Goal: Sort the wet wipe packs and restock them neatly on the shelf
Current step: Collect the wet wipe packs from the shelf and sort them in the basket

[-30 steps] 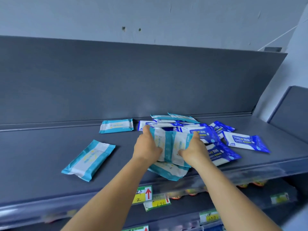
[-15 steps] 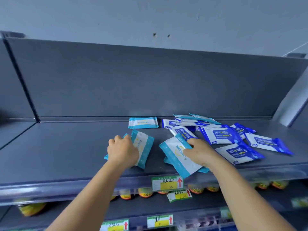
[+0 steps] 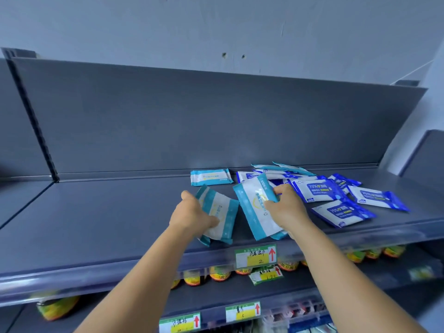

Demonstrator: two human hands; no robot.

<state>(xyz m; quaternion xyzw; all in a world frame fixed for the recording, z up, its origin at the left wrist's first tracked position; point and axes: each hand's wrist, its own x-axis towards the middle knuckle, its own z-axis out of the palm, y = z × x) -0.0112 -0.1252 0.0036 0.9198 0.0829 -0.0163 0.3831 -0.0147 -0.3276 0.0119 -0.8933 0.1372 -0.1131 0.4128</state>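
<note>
grey metal shelf (image 3: 101, 224), top tier, under a grey back panel (image 3: 216, 121) and a pale wall (image 3: 216, 22).

left hand (image 3: 192, 216) gripping a teal-and-white pack (image 3: 222, 213) near the shelf's front edge, thumb across its near face, fingers hidden behind it. pack lifted at the far end, long axis running from front to back and leaning slightly left at the top, teal end bands at near and far ends. second teal edge peeking out beneath its near end.

right hand (image 3: 287, 210) grasping a second teal-and-white pack (image 3: 258, 207), just beside the first, fingers curled over its right long edge. long axis again front to back, far end tilted leftward and raised, near end down by the shelf lip, printed face upward. cannot tell whether another pack lies under it, though a teal corner shows at its lower right.

third teal pack (image 3: 211, 177) lying flat against the back of the shelf, long axis left to right, apart from both hands.

right of the hands, a loose heap of dark blue packs (image 3: 317, 189) marked 75%, overlapping, pointing every which way; two of them (image 3: 379, 197) (image 3: 342, 212) flat and separate toward the front right, long axes roughly left to right. a few pale teal packs (image 3: 286, 167) stacked at the heap's back.

below the shelf lip, a green-and-yellow price tag (image 3: 255, 255) with a red arrow, and yellow-lidded jars (image 3: 219, 273) on the lower tier.
</note>
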